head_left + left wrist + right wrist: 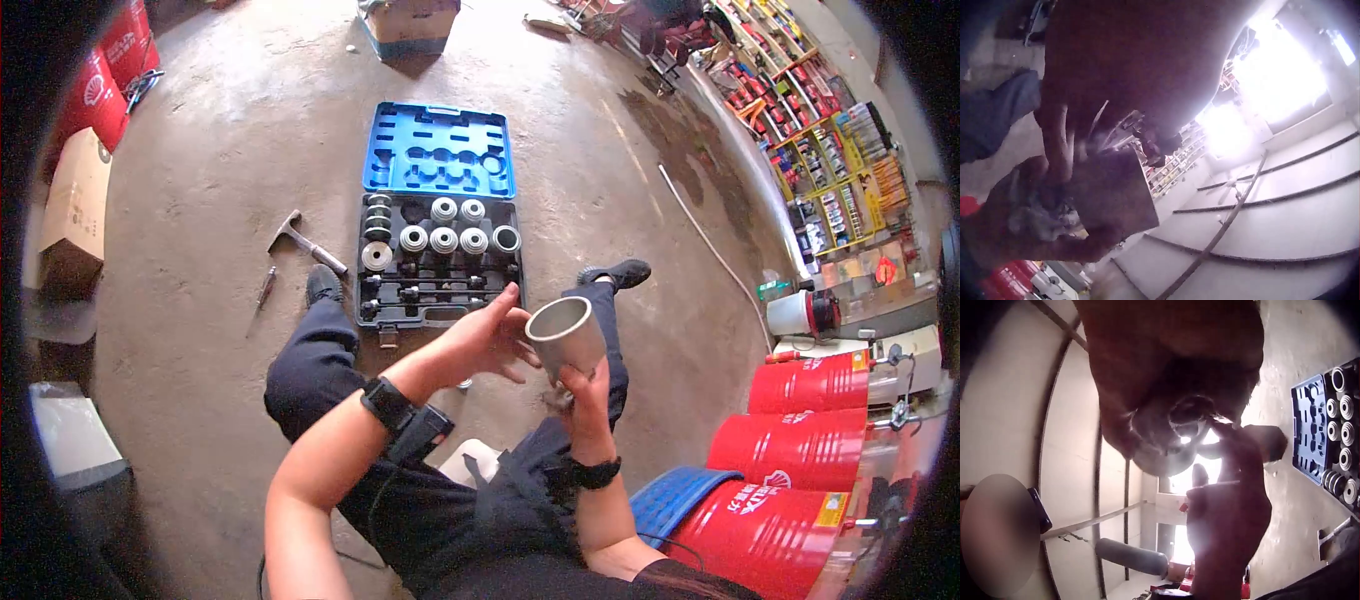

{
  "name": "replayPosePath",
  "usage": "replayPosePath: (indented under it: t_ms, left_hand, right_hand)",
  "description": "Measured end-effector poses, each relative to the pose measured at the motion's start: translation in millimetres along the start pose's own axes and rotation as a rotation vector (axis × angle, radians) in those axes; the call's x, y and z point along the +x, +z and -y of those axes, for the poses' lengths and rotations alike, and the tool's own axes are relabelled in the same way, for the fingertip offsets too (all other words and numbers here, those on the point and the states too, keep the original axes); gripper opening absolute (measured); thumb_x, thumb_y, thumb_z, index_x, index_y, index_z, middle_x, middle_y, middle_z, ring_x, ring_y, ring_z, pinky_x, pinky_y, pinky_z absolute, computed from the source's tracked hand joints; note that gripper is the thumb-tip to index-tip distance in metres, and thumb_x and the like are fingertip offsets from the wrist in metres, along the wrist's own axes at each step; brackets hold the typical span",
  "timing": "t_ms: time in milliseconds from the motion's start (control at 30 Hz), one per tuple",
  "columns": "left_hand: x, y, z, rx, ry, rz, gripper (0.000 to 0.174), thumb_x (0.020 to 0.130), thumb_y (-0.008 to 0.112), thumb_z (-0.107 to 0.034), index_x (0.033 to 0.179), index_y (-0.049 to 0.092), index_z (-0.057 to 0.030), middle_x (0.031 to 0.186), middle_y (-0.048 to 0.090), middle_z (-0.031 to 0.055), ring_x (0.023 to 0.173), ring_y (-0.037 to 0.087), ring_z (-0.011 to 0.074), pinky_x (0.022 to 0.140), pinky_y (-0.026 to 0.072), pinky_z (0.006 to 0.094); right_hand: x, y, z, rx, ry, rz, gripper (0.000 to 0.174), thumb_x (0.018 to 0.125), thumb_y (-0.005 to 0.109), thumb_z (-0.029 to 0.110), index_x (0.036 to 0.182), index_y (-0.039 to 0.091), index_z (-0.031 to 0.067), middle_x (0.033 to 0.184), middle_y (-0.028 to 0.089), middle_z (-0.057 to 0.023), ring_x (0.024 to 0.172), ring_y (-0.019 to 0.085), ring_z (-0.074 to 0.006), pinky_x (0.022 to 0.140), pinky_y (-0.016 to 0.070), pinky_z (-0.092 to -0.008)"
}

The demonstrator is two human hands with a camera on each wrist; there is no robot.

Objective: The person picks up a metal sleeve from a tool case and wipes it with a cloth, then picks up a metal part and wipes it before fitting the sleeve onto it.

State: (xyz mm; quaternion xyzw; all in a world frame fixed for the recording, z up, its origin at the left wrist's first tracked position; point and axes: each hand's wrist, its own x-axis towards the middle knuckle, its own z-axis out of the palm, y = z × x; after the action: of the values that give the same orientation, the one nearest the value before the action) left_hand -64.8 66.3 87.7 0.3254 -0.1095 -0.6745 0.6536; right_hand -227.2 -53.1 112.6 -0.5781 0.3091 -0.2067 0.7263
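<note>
In the head view my right hand [585,395] grips a grey metal sleeve [572,350], hollow and tilted with its wide round mouth facing up. My left hand [490,335] is just left of the sleeve's rim, its fingers extended and loosely spread. The left wrist view has the sleeve [1119,197] dark against the light, below the left hand. Beyond the hands, an open tool case [440,318] lies on the floor between the feet. Its black tray carries several metal cups [443,240], stacked discs [377,215] and dark rods [430,293].
A hammer [305,243] and a slim metal tool [267,286] lie on the floor left of the case. Red drums [790,440] line the right side, below stocked shelves [830,180]. Cardboard boxes [75,205] stand at the left, and another box [408,30] is ahead.
</note>
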Motion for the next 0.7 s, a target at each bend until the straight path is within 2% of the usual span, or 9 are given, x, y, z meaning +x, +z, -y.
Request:
replayPosePath:
  t_ms: [67, 133, 200, 333, 400, 467, 533, 633, 700]
  left_hand:
    - [-4.0, 4.3, 16.7, -0.082, 0.014, 0.14, 0.073, 0.091, 0.03, -0.069, 0.123, 0.056, -0.0084, 0.11, 0.065, 0.0087, 0.102, 0.063, 0.0248, 0.065, 0.0561, 0.0383]
    - [-18.4, 34.9, 19.5, -0.219, -0.078, -0.057, 0.075, 0.089, 0.033, -0.07, 0.12, 0.059, -0.0068, 0.109, 0.067, 0.0091, 0.098, 0.064, 0.0265, 0.072, 0.0555, 0.0431]
    - [-12.4, 28.4, 34.9, -0.323, -0.057, -0.031, 0.072, 0.09, 0.037, -0.068, 0.114, 0.062, -0.0057, 0.107, 0.067, 0.0101, 0.093, 0.066, 0.0264, 0.075, 0.0549, 0.0431]
    - [0.7, 6.0, 73.7, -0.493, -0.067, -0.084, 0.071, 0.09, 0.037, -0.065, 0.1, 0.064, -0.0002, 0.086, 0.068, 0.0112, 0.076, 0.067, 0.0257, 0.071, 0.0554, 0.0398]
    - [1.4, -7.6, 84.1, -0.527, -0.012, 0.008, 0.071, 0.092, 0.03, -0.062, 0.099, 0.064, 0.0005, 0.082, 0.067, 0.0126, 0.072, 0.066, 0.027, 0.069, 0.0552, 0.0405]
    - [3.0, -8.2, 86.9, -0.608, 0.018, -0.222, 0.068, 0.093, 0.027, -0.059, 0.096, 0.063, -0.0012, 0.086, 0.066, 0.015, 0.076, 0.064, 0.0338, 0.072, 0.0528, 0.0468]
    - [-2.9, -9.2, 82.3, -0.605, 0.024, -0.298, 0.063, 0.093, 0.029, -0.058, 0.1, 0.061, -0.0032, 0.09, 0.065, 0.0145, 0.079, 0.064, 0.035, 0.073, 0.0518, 0.0485]
    - [-2.4, -18.9, 85.0, -0.598, 0.121, -0.407, 0.054, 0.091, 0.034, -0.053, 0.11, 0.056, -0.0075, 0.098, 0.063, 0.0138, 0.084, 0.063, 0.0348, 0.076, 0.0515, 0.0503]
    - [-3.5, -25.0, 88.5, -0.579, 0.161, -0.457, 0.052, 0.09, 0.036, -0.052, 0.115, 0.053, -0.0093, 0.103, 0.062, 0.0141, 0.09, 0.062, 0.0349, 0.077, 0.0516, 0.0509]
  right_hand:
    - [-4.6, -11.0, 7.0, -0.052, -0.055, 0.2, 0.077, 0.065, 0.075, 0.018, 0.133, 0.04, 0.0042, 0.118, 0.055, -0.0081, 0.108, 0.055, -0.019, 0.093, 0.0449, -0.0327]
    - [-13.6, -0.6, 34.7, -0.022, -0.071, 0.279, 0.082, 0.061, 0.079, 0.016, 0.133, 0.042, 0.0043, 0.121, 0.055, -0.0081, 0.112, 0.054, -0.019, 0.097, 0.0433, -0.0323]
    - [-19.3, -1.2, 43.4, -0.413, -0.112, 0.519, 0.085, 0.058, 0.083, 0.013, 0.132, 0.043, 0.0036, 0.122, 0.055, -0.0088, 0.112, 0.054, -0.0185, 0.098, 0.0429, -0.0321]
    - [-23.2, -1.6, 33.8, -0.705, -0.324, 0.506, 0.082, 0.062, 0.085, 0.013, 0.132, 0.044, 0.0028, 0.121, 0.055, -0.0111, 0.111, 0.053, -0.0175, 0.097, 0.0425, -0.0312]
    - [-25.6, -4.7, 30.8, -0.545, -0.007, 0.318, 0.068, 0.072, 0.08, 0.017, 0.129, 0.046, 0.002, 0.106, 0.058, -0.007, 0.092, 0.057, -0.0134, 0.08, 0.0478, -0.0262]
    - [-18.8, -10.1, 20.0, -0.448, -0.05, 0.144, 0.054, 0.082, 0.072, 0.019, 0.127, 0.048, 0.0028, 0.098, 0.058, -0.0047, 0.084, 0.056, -0.0108, 0.072, 0.0478, -0.0246]
    - [-18.0, -13.8, 16.9, -0.312, 0.065, 0.157, 0.04, 0.09, 0.058, 0.02, 0.125, 0.049, 0.0028, 0.098, 0.06, -0.0071, 0.086, 0.059, -0.0137, 0.075, 0.0507, -0.0276]
    - [-17.0, -9.4, 9.7, 0.584, 0.36, 0.186, 0.037, 0.087, 0.044, 0.013, 0.122, 0.05, 0.0014, 0.117, 0.059, -0.0163, 0.099, 0.062, -0.0262, 0.088, 0.0526, -0.0392]
    - [-17.4, -7.5, 3.2, 0.562, 0.354, 0.212, 0.037, 0.086, 0.045, 0.012, 0.121, 0.049, 0.0012, 0.12, 0.057, -0.0165, 0.101, 0.061, -0.0267, 0.089, 0.0524, -0.0396]
